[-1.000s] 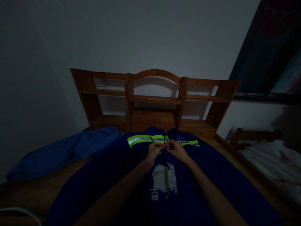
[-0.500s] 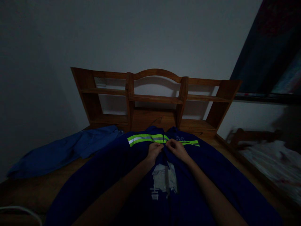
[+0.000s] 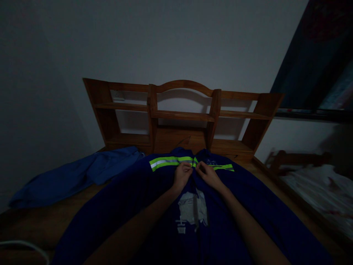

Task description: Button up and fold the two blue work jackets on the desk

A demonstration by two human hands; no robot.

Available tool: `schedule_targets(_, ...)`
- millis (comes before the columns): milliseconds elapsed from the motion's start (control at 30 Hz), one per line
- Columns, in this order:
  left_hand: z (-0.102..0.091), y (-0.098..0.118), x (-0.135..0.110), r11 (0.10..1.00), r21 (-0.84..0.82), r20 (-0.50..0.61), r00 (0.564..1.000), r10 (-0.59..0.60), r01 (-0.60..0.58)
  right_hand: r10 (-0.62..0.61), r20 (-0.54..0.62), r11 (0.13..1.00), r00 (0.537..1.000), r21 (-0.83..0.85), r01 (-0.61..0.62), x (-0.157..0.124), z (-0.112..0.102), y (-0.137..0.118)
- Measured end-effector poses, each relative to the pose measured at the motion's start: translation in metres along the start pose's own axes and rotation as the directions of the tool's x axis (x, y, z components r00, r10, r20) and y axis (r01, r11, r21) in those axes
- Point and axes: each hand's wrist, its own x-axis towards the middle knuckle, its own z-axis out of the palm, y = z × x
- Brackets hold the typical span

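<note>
A dark blue work jacket [image 3: 121, 198] lies spread on the wooden desk, its collar towards the shelf. Yellow-green and silver reflective strips [image 3: 165, 162] cross its chest, and a worn grey print [image 3: 191, 208] shows lower down. At the front opening, just below the collar, my left hand [image 3: 182, 176] pinches the jacket's edge by the strip. My right hand [image 3: 208, 176] is close beside it, thumb and forefinger pinched on the opposite front edge. Whatever small fastening lies between the fingertips is too dark to make out.
Behind the jacket stands a wooden shelf unit [image 3: 182, 117] against the wall. A lighter blue garment [image 3: 77, 176] lies on the desk [image 3: 55, 224] at the left. A white cable [image 3: 24, 243] curves at the lower left. White plastic sheeting [image 3: 322, 191] lies on the right.
Both hands have shifted slightly at the jacket's opening, the left a little upwards and the right a little to the right. The jacket stays in place.
</note>
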Motion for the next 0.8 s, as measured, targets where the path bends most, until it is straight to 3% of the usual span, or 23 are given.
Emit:
schedule_targets(167, 0.002, 0.000, 0.002, 0.984, 0.121, 0.031, 0.992, 0.125, -0.128, 0.018, 0.008, 0.997, 1.000, 0.072, -0.019, 0.001, -0.003, 0.002)
schedule_targets(500, 0.001, -0.011, 0.010, 0.999, 0.031, 0.025, 0.999, 0.031, -0.032, 0.093, 0.045, 0.934, 0.995, 0.342, -0.103, 0.003, 0.007, 0.015)
schedule_targets(800, 0.001, -0.002, 0.005, 0.980, 0.162, 0.034, 0.994, 0.109, -0.113, 0.146, 0.101, 0.903, 0.984, 0.393, -0.174, 0.009, 0.009, 0.019)
